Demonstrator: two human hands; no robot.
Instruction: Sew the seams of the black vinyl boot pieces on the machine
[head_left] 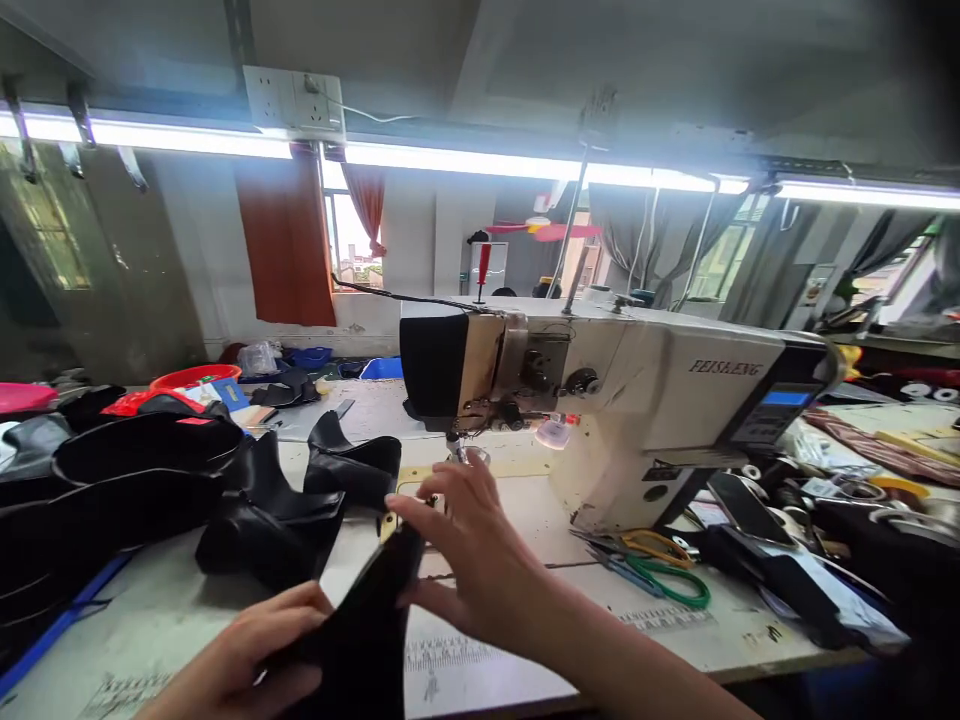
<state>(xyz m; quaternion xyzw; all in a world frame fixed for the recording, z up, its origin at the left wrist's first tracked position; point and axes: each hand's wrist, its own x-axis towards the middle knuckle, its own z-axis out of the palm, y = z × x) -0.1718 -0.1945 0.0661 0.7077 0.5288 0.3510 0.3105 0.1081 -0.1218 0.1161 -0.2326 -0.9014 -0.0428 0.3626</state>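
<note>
A dark black piece, probably a leather shoe upper, stands tilted between my hands in front of the sewing machine. My left hand grips its lower left part, with the fingers curled around it. At its upper end, my right hand holds the edge between thumb and fingers, close to the presser foot and needle. My right fingers partly hide the stitching area. Left of the machine lie more folded black leather pieces.
Scissors with green handles and orange-handled snips lie right of my right arm. A phone and thread spools lie farther right. Large black pieces pile up at left, before a red basin. Printed rulers run along the table's front.
</note>
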